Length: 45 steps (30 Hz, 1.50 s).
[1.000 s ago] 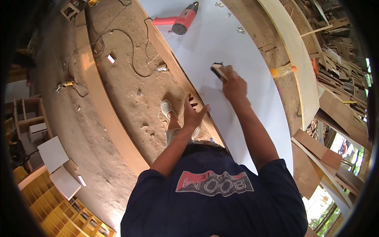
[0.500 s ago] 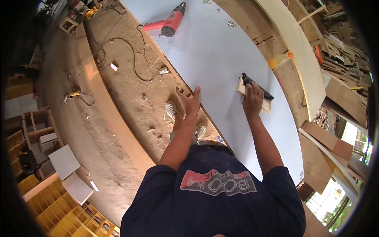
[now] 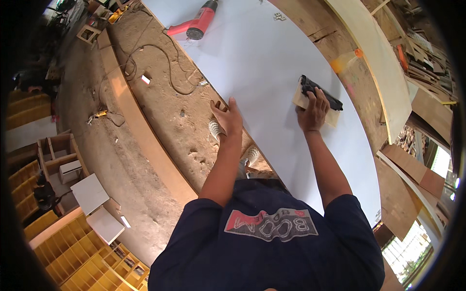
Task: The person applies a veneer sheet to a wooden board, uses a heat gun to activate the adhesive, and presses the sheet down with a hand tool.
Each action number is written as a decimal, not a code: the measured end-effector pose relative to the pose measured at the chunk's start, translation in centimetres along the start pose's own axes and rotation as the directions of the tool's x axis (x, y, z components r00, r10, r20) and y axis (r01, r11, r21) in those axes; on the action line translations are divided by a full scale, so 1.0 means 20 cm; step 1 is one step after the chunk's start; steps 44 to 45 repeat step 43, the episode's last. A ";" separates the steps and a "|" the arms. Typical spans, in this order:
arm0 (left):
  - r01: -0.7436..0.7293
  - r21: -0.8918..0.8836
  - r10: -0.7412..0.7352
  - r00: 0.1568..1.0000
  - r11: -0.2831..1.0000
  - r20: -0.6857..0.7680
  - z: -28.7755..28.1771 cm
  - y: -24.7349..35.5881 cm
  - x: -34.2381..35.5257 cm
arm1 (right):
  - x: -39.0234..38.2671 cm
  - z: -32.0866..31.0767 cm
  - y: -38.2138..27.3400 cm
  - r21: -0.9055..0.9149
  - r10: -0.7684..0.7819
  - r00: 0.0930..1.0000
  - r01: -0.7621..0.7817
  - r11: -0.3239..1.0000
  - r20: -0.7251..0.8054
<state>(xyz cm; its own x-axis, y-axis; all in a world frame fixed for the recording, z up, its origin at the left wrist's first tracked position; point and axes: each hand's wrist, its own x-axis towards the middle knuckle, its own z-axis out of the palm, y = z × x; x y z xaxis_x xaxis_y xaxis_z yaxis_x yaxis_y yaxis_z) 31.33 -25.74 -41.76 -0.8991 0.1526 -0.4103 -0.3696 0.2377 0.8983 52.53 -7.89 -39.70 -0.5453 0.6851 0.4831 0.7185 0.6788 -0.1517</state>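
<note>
My right hand grips a wooden block with black sheet material wrapped along its far edge. The block rests on a large, smooth pale-blue panel, near the panel's right side. At the panel's left edge is my left hand, thumb and fingers spread and nothing held; whether it touches the edge I cannot tell. Farther off, a red and black heat gun lies on the panel. A small metal hinge lies at its far right.
A cable snakes over the dirt floor on the left, beside a long wooden board. Open cabinet boxes stand farther left. Right of the panel are a pale curved board and stacked wood scraps.
The whole view has shifted a little. My right hand, still gripping the block, has moved slightly right across the panel. My left hand stays by the left edge.
</note>
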 end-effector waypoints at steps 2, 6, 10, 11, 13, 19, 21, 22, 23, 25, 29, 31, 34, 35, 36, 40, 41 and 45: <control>0.013 0.006 -0.012 1.000 1.000 -0.012 0.01 -0.05 -0.01 | 0.01 0.01 0.00 -0.003 0.001 1.000 -0.001 1.000 -0.010; -0.074 0.201 0.068 0.997 0.977 0.033 -0.07 -0.25 -0.12 | 0.02 0.01 0.00 0.020 0.032 0.999 -0.032 0.999 -0.020; -0.115 0.180 0.115 0.993 0.977 0.008 -0.02 -0.09 -0.04 | 0.01 0.01 0.02 0.033 0.018 0.999 -0.017 0.999 -0.031; -0.075 0.108 0.076 0.997 0.991 -0.004 0.01 -0.04 0.00 | 0.01 0.00 0.01 0.037 0.021 1.000 -0.020 0.999 -0.022; -0.039 0.038 0.039 0.999 0.999 -0.013 0.01 -0.01 -0.01 | 0.01 -0.01 0.01 0.041 0.024 1.000 -0.023 0.999 -0.014; -0.034 0.172 0.029 0.999 0.984 0.033 -0.06 -0.08 -0.07 | 0.01 0.02 0.03 0.025 0.029 0.999 -0.029 0.999 -0.026; -0.068 0.204 0.062 0.998 0.977 0.033 -0.02 0.01 -0.07 | 0.01 0.01 0.04 0.015 0.034 0.999 -0.034 0.999 -0.022; -0.062 0.206 0.058 0.998 0.976 0.027 -0.02 0.01 -0.04 | 0.02 0.00 0.02 0.030 0.029 0.999 -0.029 0.999 -0.021; -0.059 0.239 0.061 0.998 0.969 -0.003 -0.01 0.02 0.02 | 0.02 0.00 0.01 0.043 0.025 0.999 -0.024 0.999 -0.023; -0.055 0.272 0.064 0.998 0.961 -0.026 -0.01 0.00 0.02 | 0.00 -0.01 0.01 0.038 0.033 0.999 -0.033 0.999 -0.006; -0.048 0.230 0.030 0.996 0.972 0.082 -0.10 -0.07 -0.10 | 0.01 0.02 0.03 0.044 0.036 0.999 -0.035 0.998 -0.012; -0.077 0.237 0.053 0.993 0.969 0.105 -0.12 -0.10 -0.09 | 0.00 0.02 0.04 0.023 0.038 0.999 -0.038 0.999 -0.004; -0.110 0.254 0.091 0.992 0.961 0.088 -0.07 -0.02 0.00 | 0.01 0.01 0.04 0.004 0.028 1.000 -0.028 1.000 0.004; -0.098 0.228 0.081 0.993 0.969 0.081 -0.05 -0.01 0.04 | 0.01 0.00 0.03 0.007 0.029 1.000 -0.029 1.000 0.003; -0.086 0.202 0.072 0.995 0.976 0.074 -0.05 0.00 0.05 | 0.00 0.00 0.02 0.009 0.025 1.000 -0.026 1.000 0.003; -0.037 0.194 0.015 0.994 0.980 0.111 -0.11 -0.04 -0.03 | 0.01 0.01 0.04 0.034 0.040 0.999 -0.040 0.999 0.004; -0.026 0.199 0.008 0.996 0.980 0.092 -0.13 -0.06 -0.05 | 0.00 0.01 0.03 0.032 0.027 1.000 -0.027 0.999 0.004; -0.016 0.170 -0.004 0.994 0.985 0.113 -0.13 -0.02 -0.05 | 0.00 0.02 0.04 0.048 0.034 0.999 -0.034 0.998 -0.012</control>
